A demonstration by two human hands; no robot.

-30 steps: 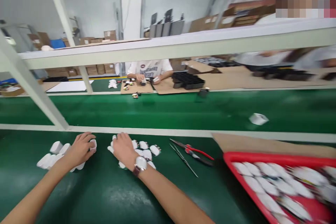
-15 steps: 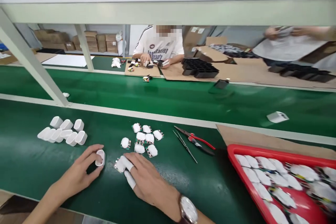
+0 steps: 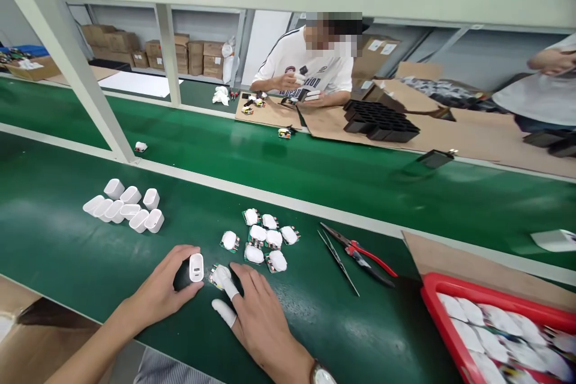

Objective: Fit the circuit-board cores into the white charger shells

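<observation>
Between the thumb and fingers of my left hand (image 3: 168, 285) is a white plastic charger housing (image 3: 197, 268), its open end facing up with slots showing inside. My right hand (image 3: 258, 312) has white finger cots on thumb and index finger. That index fingertip touches a small circuit board with a white cover (image 3: 220, 276), while the thumb stays apart from it. Beyond my right hand lies a group of similar white-covered circuit boards (image 3: 258, 233). Further left stand several more white housings (image 3: 130, 211), open ends up or tilted.
Tweezers (image 3: 339, 261) and red-handled pliers (image 3: 360, 252) lie right of the boards. A red tray (image 3: 434, 294) full of covered boards sits at lower right. A frame post (image 3: 85, 66) rises at left. Across the green belt (image 3: 252, 165), a co-worker (image 3: 310, 72) handles a black part.
The view has swung, shifting everything in frame. My left index finger has moved off the housing's opening to its side. My right thumb is further from the circuit board.
</observation>
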